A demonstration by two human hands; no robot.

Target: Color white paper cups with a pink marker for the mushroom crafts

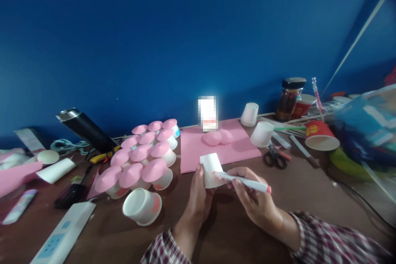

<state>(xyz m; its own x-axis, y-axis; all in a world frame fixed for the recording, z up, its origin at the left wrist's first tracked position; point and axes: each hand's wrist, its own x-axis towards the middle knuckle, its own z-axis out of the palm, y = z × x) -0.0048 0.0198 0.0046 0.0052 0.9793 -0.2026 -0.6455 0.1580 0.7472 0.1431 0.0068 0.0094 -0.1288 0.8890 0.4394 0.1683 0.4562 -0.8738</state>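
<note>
My left hand (200, 194) grips a white paper cup (211, 167), held bottom up above the brown table. In my right hand (253, 198) is a white marker pen (244, 181) with a red end; its tip meets the cup's right side. Behind the cup lies a stack of pink paper (192, 154) with pink paper discs (213, 137) on it. To the left stand several cups topped with pink paper cones (154, 169). An upright paper cup (140, 206) with a pinkish patch sits in front of them.
Two upturned white cups (262, 134) and black scissors (275, 159) lie right of the paper. Further right are a dark jar (289, 99) and a red paper cup (320, 135). A power strip (64, 235), a glue stick (20, 207) and a black flask (88, 130) occupy the left.
</note>
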